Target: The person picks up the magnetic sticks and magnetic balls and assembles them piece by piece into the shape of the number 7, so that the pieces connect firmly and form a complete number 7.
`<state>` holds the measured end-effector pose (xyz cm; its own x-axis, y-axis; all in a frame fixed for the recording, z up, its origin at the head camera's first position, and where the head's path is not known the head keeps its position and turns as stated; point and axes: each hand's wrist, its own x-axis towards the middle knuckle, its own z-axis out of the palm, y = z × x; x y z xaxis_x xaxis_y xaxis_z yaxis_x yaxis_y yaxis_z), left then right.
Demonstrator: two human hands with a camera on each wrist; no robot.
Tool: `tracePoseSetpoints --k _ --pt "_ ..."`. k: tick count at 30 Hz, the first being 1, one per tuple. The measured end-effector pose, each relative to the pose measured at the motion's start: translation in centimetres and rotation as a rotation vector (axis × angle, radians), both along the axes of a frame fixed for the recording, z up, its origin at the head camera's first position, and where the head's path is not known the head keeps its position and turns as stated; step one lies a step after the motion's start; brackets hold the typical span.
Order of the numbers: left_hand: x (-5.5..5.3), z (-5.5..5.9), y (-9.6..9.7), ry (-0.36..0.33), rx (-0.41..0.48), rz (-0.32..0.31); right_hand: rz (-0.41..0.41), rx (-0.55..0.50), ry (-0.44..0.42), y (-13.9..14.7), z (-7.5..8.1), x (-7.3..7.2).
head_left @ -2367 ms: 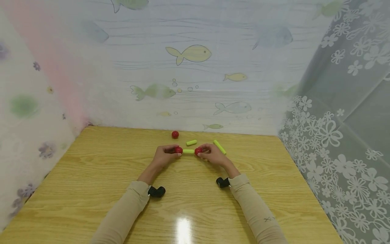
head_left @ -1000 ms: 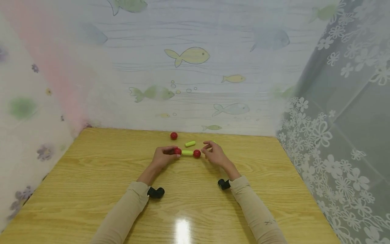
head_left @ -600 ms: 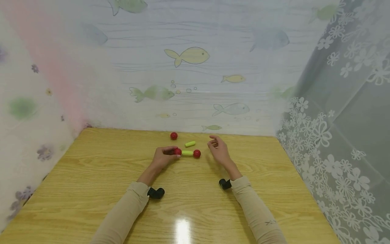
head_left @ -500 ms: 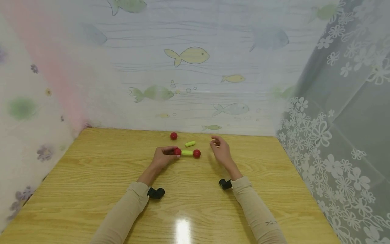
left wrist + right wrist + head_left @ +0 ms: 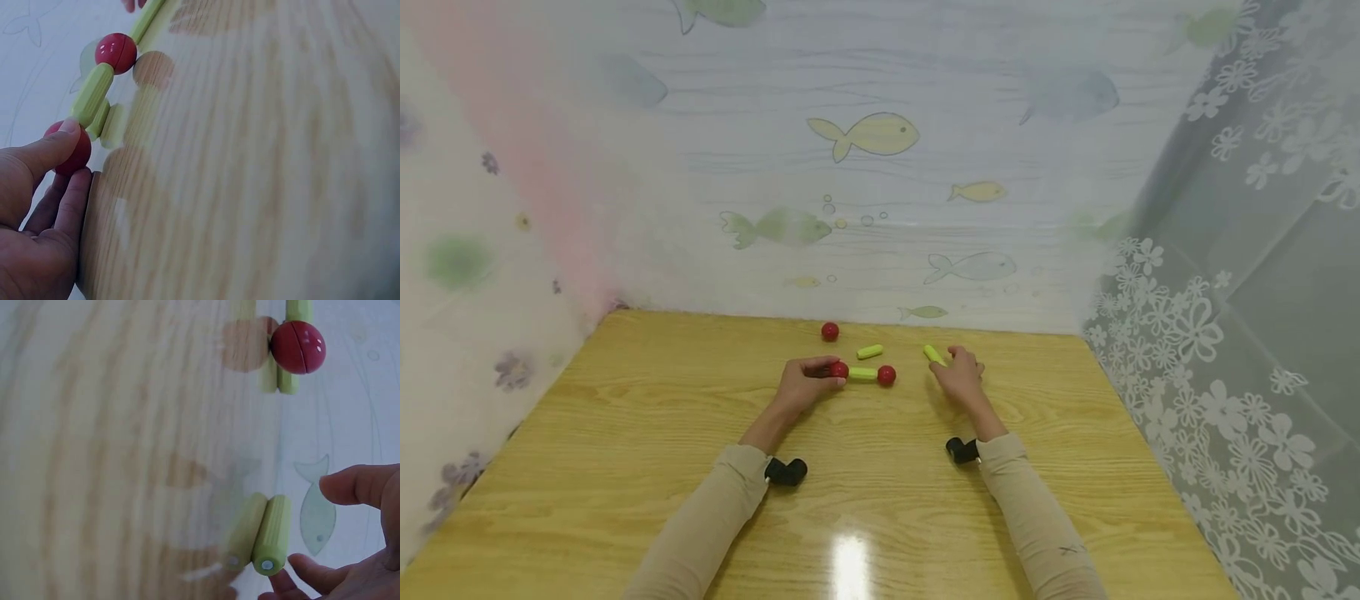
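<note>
In the head view my left hand (image 5: 802, 386) pinches a red ball (image 5: 839, 371) between thumb and fingers. A yellow-green rod (image 5: 862, 374) joins that ball to a second red ball (image 5: 887, 376), all in one line. My right hand (image 5: 961, 377) is spread beside a loose yellow-green rod (image 5: 933, 354), whose near end it hides in the head view. From the right wrist, this ribbed rod (image 5: 273, 532) shows a silvery disc on its end. The thumb stands apart from it; the other fingertips are close to its near end, and whether they touch is unclear.
Behind the joined pieces lie a shorter yellow-green rod (image 5: 870, 352) and a loose red ball (image 5: 830, 332). The wooden table (image 5: 880, 467) runs back to a curtain (image 5: 880, 250) printed with fish. Each wrist carries a black camera.
My right hand has let go of the right-hand red ball and moved right, to the loose rod beyond it. My left hand keeps its pinch on the left ball.
</note>
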<state>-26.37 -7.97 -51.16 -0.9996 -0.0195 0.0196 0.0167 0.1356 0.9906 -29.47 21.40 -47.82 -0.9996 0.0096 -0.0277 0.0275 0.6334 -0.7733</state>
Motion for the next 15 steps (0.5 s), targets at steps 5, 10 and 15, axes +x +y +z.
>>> tracePoseSetpoints --k 5,10,15 --pt "0.1 0.1 0.0 -0.006 -0.010 0.006 0.022 -0.003 -0.061 0.4 -0.1 0.2" --pt "0.2 0.2 0.0 -0.004 0.005 -0.002 0.045 -0.027 -0.083 0.8 -0.2 0.0" --pt "0.0 0.0 0.0 0.005 0.007 -0.005 0.055 -0.052 -0.096 1.2 -0.4 -0.3"
